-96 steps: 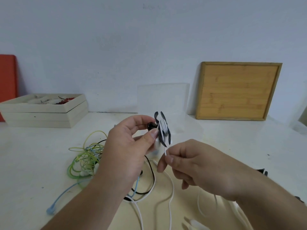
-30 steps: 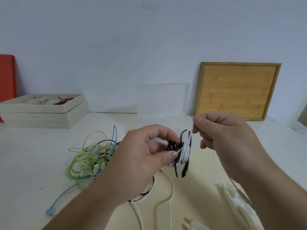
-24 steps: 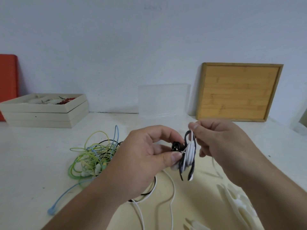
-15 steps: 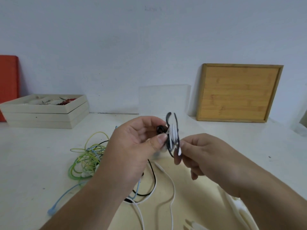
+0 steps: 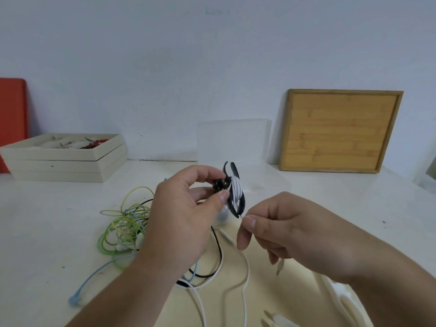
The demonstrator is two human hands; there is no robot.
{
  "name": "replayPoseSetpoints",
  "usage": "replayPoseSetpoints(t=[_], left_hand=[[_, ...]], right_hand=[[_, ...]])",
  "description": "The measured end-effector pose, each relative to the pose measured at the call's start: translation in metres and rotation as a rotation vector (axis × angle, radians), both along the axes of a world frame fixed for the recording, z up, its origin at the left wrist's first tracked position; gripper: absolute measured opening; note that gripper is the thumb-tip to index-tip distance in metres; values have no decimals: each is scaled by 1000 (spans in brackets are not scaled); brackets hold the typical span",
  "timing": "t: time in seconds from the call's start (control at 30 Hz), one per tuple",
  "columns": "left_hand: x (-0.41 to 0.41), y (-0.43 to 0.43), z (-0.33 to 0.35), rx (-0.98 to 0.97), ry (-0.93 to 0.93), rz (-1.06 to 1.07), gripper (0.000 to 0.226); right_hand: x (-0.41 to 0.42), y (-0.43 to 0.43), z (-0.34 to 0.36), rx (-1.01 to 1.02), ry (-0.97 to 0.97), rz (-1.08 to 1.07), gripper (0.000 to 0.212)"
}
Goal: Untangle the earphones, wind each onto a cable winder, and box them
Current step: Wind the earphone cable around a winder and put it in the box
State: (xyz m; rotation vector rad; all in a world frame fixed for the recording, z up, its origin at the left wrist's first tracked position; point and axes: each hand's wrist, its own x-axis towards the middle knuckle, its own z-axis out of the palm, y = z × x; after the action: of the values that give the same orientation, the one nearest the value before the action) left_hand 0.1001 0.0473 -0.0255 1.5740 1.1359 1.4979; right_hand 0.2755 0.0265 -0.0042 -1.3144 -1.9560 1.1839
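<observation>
Head view: grips a black cable winder [image 5: 241, 204] in the left hand [image 5: 181, 220], thumb and fingers curled round its hub, raised above the table [image 5: 47, 220]. Pinches the white earphone cable [image 5: 236, 189], partly wound on the winder, between right hand [image 5: 290, 232] thumb and forefinger just below it. Shows a green, blue and black tangle [image 5: 122, 228] on the table beside the left wrist, clear box [image 5: 232, 138] behind.

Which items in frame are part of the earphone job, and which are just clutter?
In the job: left hand gripping the black cable winder; white earphone cable wound on it, pinched by the right hand; tangled earphones; white cable winder; clear box.

Lying about: bamboo tray; cream stacked trays; red board.
</observation>
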Motion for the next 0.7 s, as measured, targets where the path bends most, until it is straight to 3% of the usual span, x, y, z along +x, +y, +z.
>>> replayPoseSetpoints(t=[0.3, 0.7], left_hand=[[1, 2, -3, 1, -54, -17, 18], [-3, 1, 1, 71, 29, -130, 24]], right_hand=[[-2, -1, 0, -18, -19, 62, 37], [9, -1, 9, 69, 132, -123, 44]])
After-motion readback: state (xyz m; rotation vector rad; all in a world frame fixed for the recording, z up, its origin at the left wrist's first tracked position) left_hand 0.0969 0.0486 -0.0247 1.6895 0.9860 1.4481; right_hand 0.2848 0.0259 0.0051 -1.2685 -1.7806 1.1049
